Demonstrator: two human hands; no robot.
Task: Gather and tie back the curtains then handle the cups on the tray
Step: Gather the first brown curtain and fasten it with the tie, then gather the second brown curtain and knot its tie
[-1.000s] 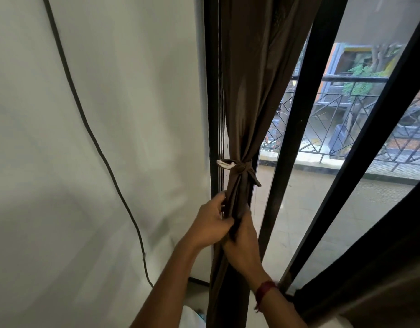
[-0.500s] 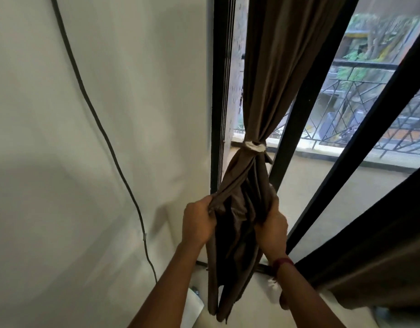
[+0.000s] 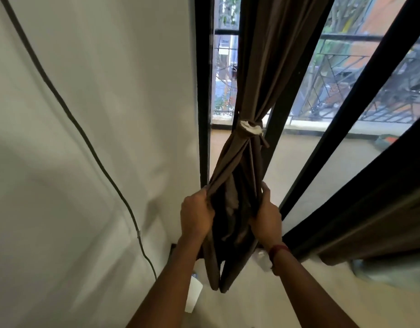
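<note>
A dark brown curtain (image 3: 263, 67) hangs in front of the black window frame, bunched at mid-height by a brown tie-back (image 3: 250, 129) with a white patch on it. Below the tie the fabric fans out and its hem is lifted off the floor. My left hand (image 3: 196, 215) grips the left edge of this lower part. My right hand (image 3: 267, 215), with a red band at the wrist, grips the right edge. Both hands hold the cloth spread between them. A second dark curtain (image 3: 379, 209) hangs at the right. No cups or tray are in view.
A white wall (image 3: 86, 138) fills the left, with a black cable (image 3: 69, 114) running down it. A white paper-like object (image 3: 193, 294) lies on the floor below my left arm. Black frame bars (image 3: 346, 114) cross the glass; a balcony railing shows outside.
My hands have gone from pinching the bundle together below the tie to holding its lower part apart and raised. The view has tilted, so the tie sits nearer the middle.
</note>
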